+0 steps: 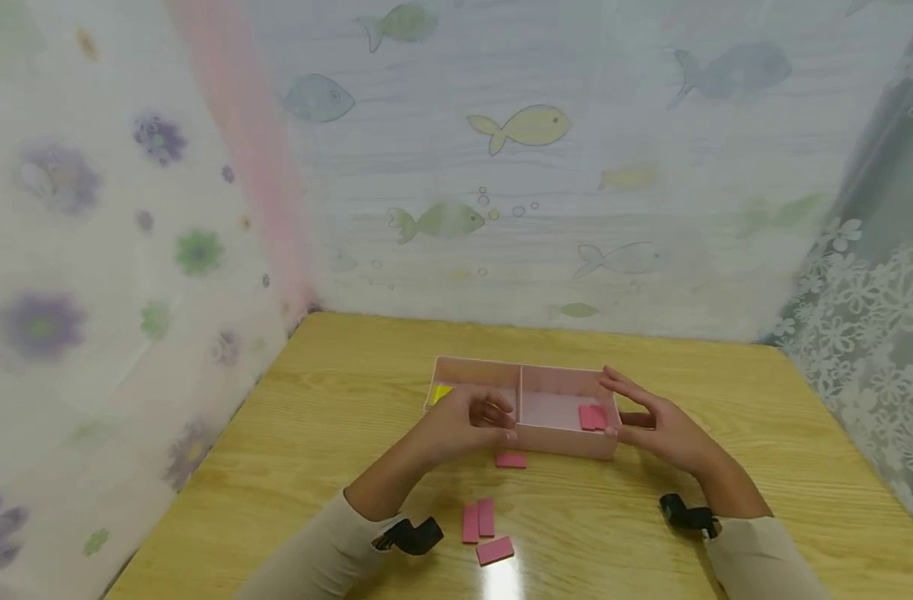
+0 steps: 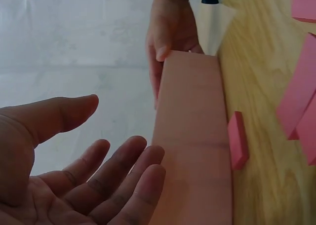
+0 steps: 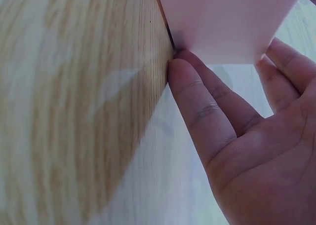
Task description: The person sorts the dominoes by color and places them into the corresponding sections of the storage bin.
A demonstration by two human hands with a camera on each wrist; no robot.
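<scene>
Pink and straight-sided, the box (image 1: 565, 442) sits on the smooth table (image 1: 351, 375) with wavy wood lines. One thin wall (image 1: 520, 396) splits it in two. The right hand (image 1: 674, 433) holds its right end – thumb near, fingers far. The left hand (image 1: 452, 427) is wide, softly bent and holding nothing, by the near left side. Flat pink blocks (image 1: 496, 550) lie near; two small pink pieces (image 1: 592, 417) sit inside, right – something yellow (image 1: 442, 392) sits left.

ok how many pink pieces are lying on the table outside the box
4: one pink piece beside the box, two side by side, one nearest the camera; more may be hidden.
</scene>
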